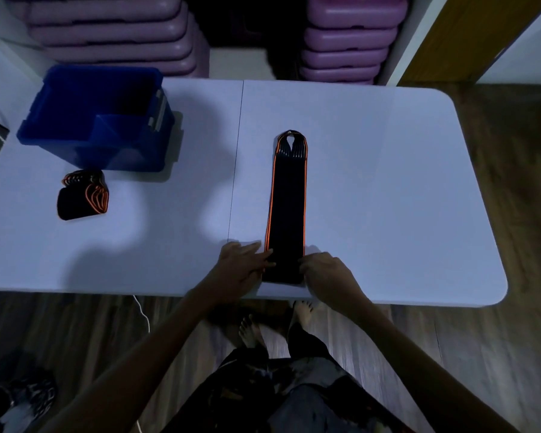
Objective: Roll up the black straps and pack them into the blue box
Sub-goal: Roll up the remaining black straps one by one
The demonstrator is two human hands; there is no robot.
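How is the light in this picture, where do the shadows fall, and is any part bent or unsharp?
Head view: dim, bluish light; a large soft shadow lies on the white folding table left of the flat black strap with orange edges; the blue plastic box casts a shadow to its right; the table's edges curve from the wide lens; the purple stacked cases look soft.

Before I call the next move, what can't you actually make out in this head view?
- Blue box floor: near wall and shadow hide it, so contents unknown.
- Flat strap near end: whether rolling has begun, both hands cover its edges.
- Rolled strap: fastening too dark to tell.
- Purple stacks: cut off by top edge.
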